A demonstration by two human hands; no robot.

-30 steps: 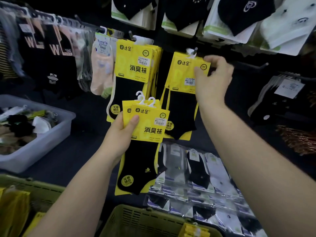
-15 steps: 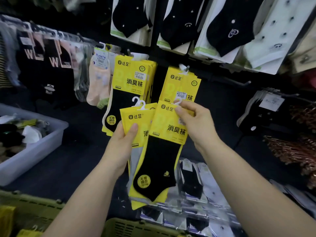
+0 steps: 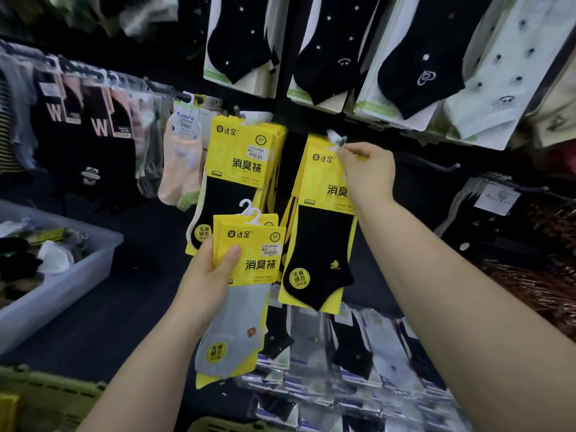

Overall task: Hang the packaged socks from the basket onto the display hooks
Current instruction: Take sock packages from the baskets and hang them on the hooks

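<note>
two yellow sock packs (image 3: 249, 254), grey sock in front, gripped by left hand (image 3: 208, 282) just below the hung yellow stack (image 3: 243, 157) | right hand (image 3: 369, 176) pinches white hanger (image 3: 335, 140) of black-sock pack (image 3: 321, 244), pack hanging down just right of that stack

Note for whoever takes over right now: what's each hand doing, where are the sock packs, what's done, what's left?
Right hand pinches the white plastic hanger of a yellow-carded black sock pack, raised against the display; whether it already hangs cannot be told.
Left hand grips a stack of yellow-carded grey sock packs, two hangers showing.
Done: a bunch of yellow packs hangs further left.
Left: seat this pack, hang the held stack, then check the green plastic basket.
</note>
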